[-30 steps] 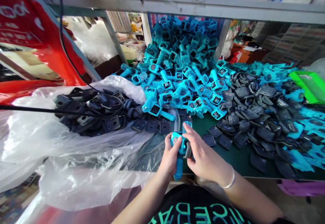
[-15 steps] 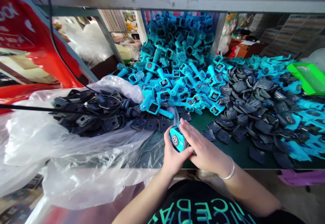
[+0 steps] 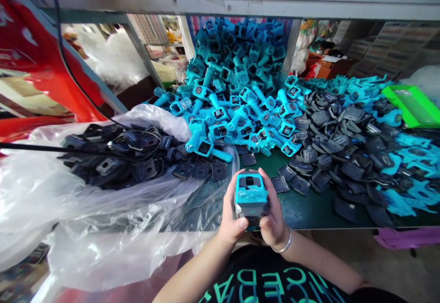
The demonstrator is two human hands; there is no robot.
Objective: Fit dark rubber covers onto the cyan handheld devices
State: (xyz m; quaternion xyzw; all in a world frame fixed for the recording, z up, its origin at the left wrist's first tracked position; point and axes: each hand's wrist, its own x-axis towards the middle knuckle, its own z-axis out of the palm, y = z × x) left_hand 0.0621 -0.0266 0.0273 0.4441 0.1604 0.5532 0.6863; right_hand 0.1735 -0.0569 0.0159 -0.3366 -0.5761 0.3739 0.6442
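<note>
Both hands are curled shut around one blue square plastic housing (image 3: 250, 194), the left hand (image 3: 231, 218) and right hand (image 3: 274, 220) each with a thumb pressed to its lower front, where a grey piece seems to sit. The housing is held just above the near edge of the green worktop (image 3: 309, 207), so a slip under thumb pressure would likely send it off the edge into the lap or onto the floor. Uneven pressing might seat the grey piece crooked. The loose clear plastic bag (image 3: 103, 211) and scattered dark grey plastic covers (image 3: 292, 184) lie close enough to get nudged off.
</note>
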